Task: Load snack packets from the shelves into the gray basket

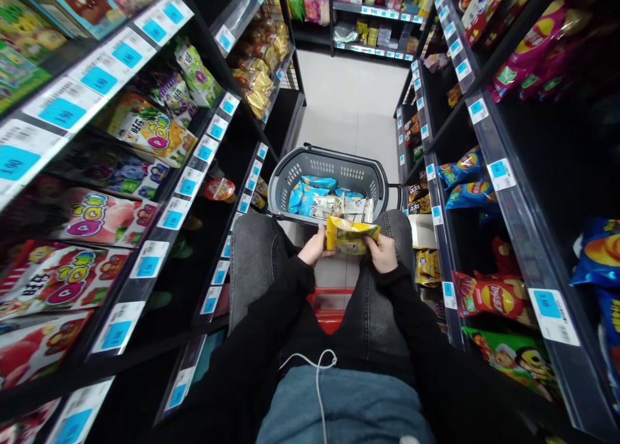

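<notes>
I sit low in a narrow shop aisle with my knees apart. Both hands hold a yellow snack packet (349, 233) over my lap. My left hand (314, 247) grips its left end with the fingers curled round it. My right hand (382, 252) grips its right end the same way. Just beyond the packet stands a grey plastic shopping basket (290, 173) on the floor. Blue and white snack packets (310, 199) lie inside the basket.
Dark shelves with blue price tags (148, 258) line both sides. Gummy bags (87, 221) fill the left shelves, crisp bags (494, 297) the right. A red object (330, 305) shows between my legs. Pale floor (349, 102) runs to a far shelf.
</notes>
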Demonstrator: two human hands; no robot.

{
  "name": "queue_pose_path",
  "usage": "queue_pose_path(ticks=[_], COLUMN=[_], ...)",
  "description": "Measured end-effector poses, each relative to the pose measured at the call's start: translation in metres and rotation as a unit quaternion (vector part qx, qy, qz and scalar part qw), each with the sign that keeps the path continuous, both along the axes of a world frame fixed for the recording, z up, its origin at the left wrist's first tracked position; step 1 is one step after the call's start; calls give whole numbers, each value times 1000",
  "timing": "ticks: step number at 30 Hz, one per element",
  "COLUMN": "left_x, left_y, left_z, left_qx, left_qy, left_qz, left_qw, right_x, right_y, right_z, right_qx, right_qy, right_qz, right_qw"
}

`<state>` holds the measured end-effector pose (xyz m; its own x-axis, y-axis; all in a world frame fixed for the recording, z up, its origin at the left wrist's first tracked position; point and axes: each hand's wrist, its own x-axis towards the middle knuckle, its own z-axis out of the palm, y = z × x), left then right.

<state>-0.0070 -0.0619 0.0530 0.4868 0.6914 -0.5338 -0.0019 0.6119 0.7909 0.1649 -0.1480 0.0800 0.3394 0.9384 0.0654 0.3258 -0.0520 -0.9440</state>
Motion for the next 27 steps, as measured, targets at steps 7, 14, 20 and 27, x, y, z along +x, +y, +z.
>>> queue_pose_path(ticks=[7, 14, 20, 27], left_x=[-15, -13, -6, -7], left_y=[4, 7, -4, -5], left_z=[17, 14, 26, 28], left_qx=[-84, 51, 62, 51], left_qy=[-126, -75, -78, -26], left_qz=[-82, 14, -164, -177], left_qw=[985, 996, 981, 983], right_x=[-24, -16, -5, -1], right_y=[-6, -2, 5, 9], right_z=[16, 13, 7, -2], right_qx=[110, 125, -43, -118], right_qy=[-289, -186, 0, 9], right_qz=[185, 107, 109, 208], right_qw=[933, 969, 993, 971])
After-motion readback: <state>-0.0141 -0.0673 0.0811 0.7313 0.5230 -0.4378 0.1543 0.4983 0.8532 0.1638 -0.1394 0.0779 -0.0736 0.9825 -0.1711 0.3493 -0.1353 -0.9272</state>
